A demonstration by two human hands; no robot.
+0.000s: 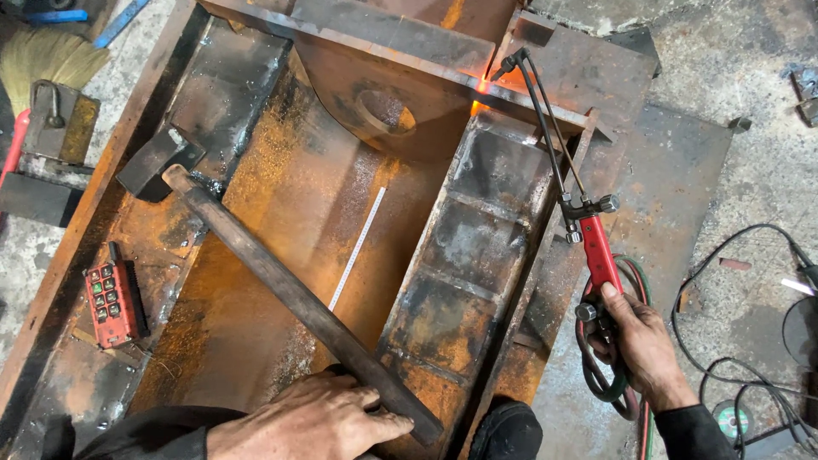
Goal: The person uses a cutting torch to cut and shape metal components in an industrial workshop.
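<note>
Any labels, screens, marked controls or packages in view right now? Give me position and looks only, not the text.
Remote control pendant: lies flat on the rusty steel at the left, a red rectangular box with two columns of dark square buttons.
Tape measure blade: thin white graduated strip lying diagonally on the rusty plate, centre.
Grinding disc: on the floor, bottom right, round with a green label.
No screens or packages visible.

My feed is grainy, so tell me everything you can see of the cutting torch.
The cutting torch has a red handle with dark valve knobs and thin dark tubes ending in a bent tip. The right hand holds the handle's rear end, where red and green hoses loop away. It slants up and left, its tip at a glowing orange spot on the rusty steel plate.
</note>
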